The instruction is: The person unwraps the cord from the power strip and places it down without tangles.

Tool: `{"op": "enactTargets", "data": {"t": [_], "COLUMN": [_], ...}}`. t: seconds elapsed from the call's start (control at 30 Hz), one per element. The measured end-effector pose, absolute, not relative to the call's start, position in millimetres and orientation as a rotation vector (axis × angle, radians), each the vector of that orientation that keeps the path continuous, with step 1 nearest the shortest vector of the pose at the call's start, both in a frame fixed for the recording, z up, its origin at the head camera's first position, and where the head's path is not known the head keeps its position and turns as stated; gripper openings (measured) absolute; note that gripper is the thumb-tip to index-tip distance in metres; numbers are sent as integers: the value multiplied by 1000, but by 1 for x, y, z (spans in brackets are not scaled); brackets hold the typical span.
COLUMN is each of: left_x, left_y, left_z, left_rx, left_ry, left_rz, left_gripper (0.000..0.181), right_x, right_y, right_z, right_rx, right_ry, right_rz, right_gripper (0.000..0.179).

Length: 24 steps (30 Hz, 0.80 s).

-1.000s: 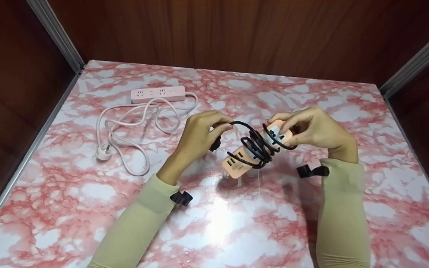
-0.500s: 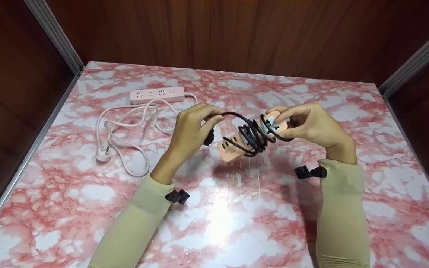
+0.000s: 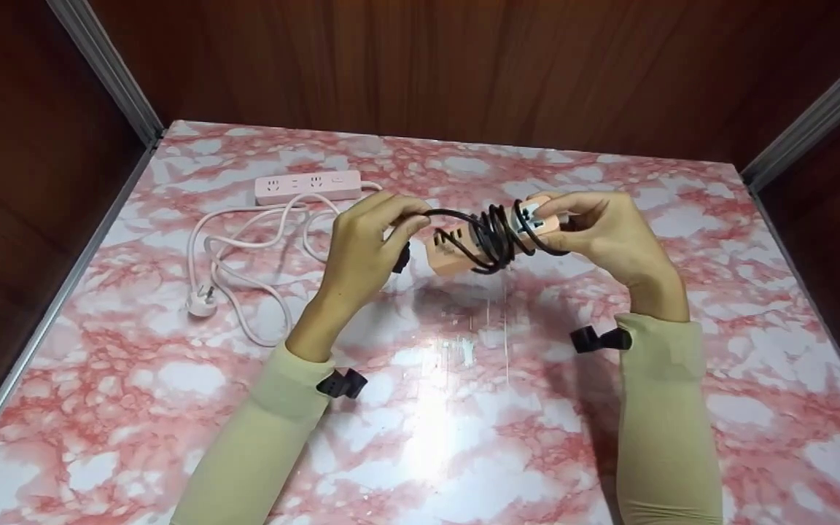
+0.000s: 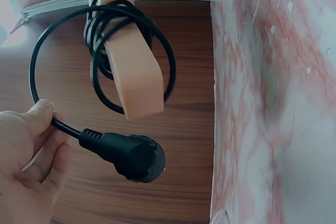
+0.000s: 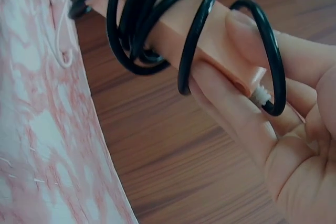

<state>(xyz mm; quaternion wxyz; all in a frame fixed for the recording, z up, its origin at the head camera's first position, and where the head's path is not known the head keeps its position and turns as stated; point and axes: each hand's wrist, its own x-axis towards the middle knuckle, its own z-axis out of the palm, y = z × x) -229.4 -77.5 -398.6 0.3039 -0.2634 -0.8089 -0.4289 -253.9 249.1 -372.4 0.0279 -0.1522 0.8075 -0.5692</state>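
An orange power strip (image 3: 449, 251) is held up above the table, its black cord (image 3: 496, 240) wound in several loops round its middle. My right hand (image 3: 609, 233) grips the strip's right end, thumb on one side and fingers on the other, beside the spot where the cord comes out (image 5: 261, 95). With thumb and fingertips my left hand (image 3: 369, 244) pinches the free stretch of cord just behind the black plug (image 4: 128, 156). That plug hangs below the left fingers; in the head view the hand partly hides it.
A pink power strip (image 3: 308, 188) lies at the back left of the marbled table (image 3: 522, 437). Its pale cord (image 3: 241, 244) spreads in loose loops to a white plug (image 3: 203, 301). Dark wood panels (image 3: 420, 65) enclose the table's back and sides.
Both hands have lifted the orange power strip away toward the back, and it has swung closer to level. My left hand has shifted left with the plug end. The cord stays wound.
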Motion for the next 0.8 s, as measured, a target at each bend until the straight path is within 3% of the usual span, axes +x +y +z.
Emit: {"op": "enactTargets", "data": {"t": [0.33,0.8], "left_x": [-227,-227], "left_y": [-77,-79], "left_z": [-396,-398], "left_rx": [-731,-1003], "left_ry": [-2129,-2209], "left_rz": [-1149,-1154], "left_gripper": [15,15], "right_x": [-256,-263], "right_y": [244,238], "right_z": [-372,-374], "right_rx": [-256,-185], "right_ry": [2613,2170], "right_rz": [-1857,-2591], "right_gripper": [21,19]}}
